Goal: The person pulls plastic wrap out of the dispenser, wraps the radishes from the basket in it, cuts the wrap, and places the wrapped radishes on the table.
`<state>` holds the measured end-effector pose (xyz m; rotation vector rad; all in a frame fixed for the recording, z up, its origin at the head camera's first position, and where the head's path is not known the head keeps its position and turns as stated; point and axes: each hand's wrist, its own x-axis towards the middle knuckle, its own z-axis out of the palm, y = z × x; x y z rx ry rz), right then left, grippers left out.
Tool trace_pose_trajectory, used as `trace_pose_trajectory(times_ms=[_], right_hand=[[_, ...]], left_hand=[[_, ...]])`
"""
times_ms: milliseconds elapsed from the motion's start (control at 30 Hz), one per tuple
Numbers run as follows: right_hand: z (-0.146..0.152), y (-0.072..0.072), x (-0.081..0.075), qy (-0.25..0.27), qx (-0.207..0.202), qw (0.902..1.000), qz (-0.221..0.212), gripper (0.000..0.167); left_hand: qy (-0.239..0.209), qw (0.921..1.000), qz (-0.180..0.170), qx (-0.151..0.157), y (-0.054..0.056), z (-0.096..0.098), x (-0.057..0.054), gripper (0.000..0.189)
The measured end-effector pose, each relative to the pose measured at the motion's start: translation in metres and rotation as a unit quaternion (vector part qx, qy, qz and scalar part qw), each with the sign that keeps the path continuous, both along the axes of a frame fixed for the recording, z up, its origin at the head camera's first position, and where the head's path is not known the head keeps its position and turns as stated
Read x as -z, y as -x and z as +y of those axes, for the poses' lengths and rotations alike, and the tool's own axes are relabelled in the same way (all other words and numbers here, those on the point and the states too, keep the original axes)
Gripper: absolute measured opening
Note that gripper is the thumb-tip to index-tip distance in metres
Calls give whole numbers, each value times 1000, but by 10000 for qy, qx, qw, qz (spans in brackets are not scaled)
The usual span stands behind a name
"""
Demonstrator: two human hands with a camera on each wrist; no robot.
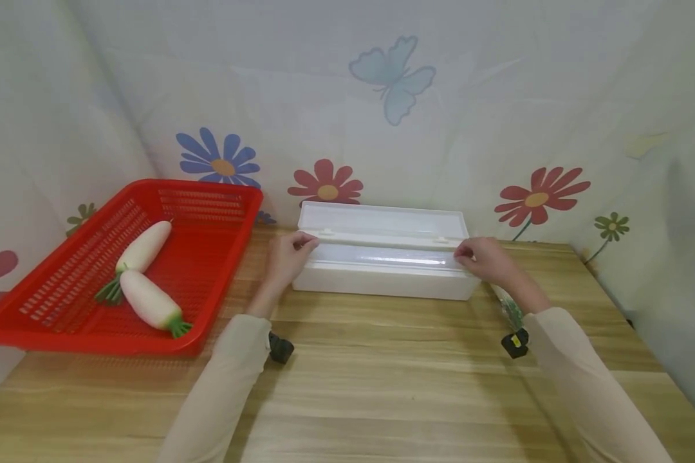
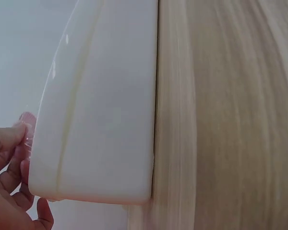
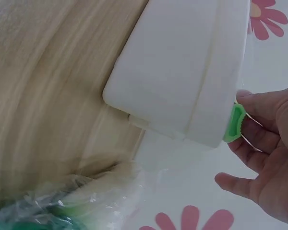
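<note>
A long white cling film dispenser [image 1: 382, 283] rests on the wooden table, its lid [image 1: 382, 220] tipped back. Shiny clear cling film [image 1: 376, 256] lies along its opening. At the left end my left hand [image 1: 287, 258] pinches the film's edge between thumb and fingers; the left wrist view shows clear film [image 2: 28, 129] in that pinch. My right hand [image 1: 489, 260] pinches at the opposite end, thumb and index finger at the box's rim. Close to those fingertips, a green plastic piece [image 3: 236, 123] sits on the rim in the right wrist view.
To the left stands a red plastic basket [image 1: 231, 283] holding two white radishes [image 1: 150, 299] with green tops. A clear plastic-wrapped item [image 1: 509, 308] with green inside lies partly under the right forearm. A flower-printed curtain [image 1: 452, 154] hangs behind the table.
</note>
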<state>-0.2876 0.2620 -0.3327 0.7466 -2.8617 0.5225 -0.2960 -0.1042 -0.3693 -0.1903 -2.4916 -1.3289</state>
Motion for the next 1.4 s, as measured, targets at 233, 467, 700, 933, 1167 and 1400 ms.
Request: trace_pose_trajectory(times_ms=[233, 467, 700, 933, 1167, 1400], right_hand=[[-5, -2, -10, -452, -295, 9980, 326, 6], [-1, -5, -18, -291, -161, 9977, 589, 7], [3, -6, -26, 213, 183, 9937, 1086, 9], [7, -10, -42, 719, 363, 9829, 1653, 8], [8, -17, -64, 789, 546, 9769, 1909, 7], [6, -27, -90, 739, 820, 9686, 2229, 8]], left_hand=[[-93, 9988, 404, -252, -3, -2, -3, 22], [-433, 9977, 353, -378, -4, 1, -9, 25], [-873, 9916, 725, -620, -7, 3, -20, 25], [-1164, 9881, 780, -641, -10, 3, -33, 34], [-1435, 9822, 968, -735, -16, 5, -56, 33], [-1621, 9741, 1395, -730, -21, 3, -80, 29]])
